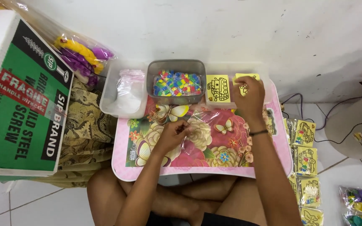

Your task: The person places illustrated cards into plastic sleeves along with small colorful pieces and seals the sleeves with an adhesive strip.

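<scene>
1. The left hand [174,134] is closed, fingers pinched together on the edge of a clear plastic bag [204,121] that lies on the floral surface [197,159].
2. The right hand [250,97] is reached forward, its fingers curled on a yellow picture card [245,78] at the far right of the surface; a dark band is worn on that wrist.
3. Just left of that card, a second yellow card with a black line drawing [218,88] is seen lying flat in a pale tray [269,71].
4. A grey tub [177,65] filled with small multicoloured pieces is placed beside the cards, at the far edge of the surface.
5. To the tub's left, a clear container [107,98] holding folded clear bags is set against the surface's corner.
6. Behind that container, a bag of yellow and purple items [82,54] is leaned against the wall.
7. A large green and white cardboard box [19,104] is laid over patterned cloth at the far left.
8. On the floor to the right, packed yellow cards [306,161] are lined up in a row.
</scene>
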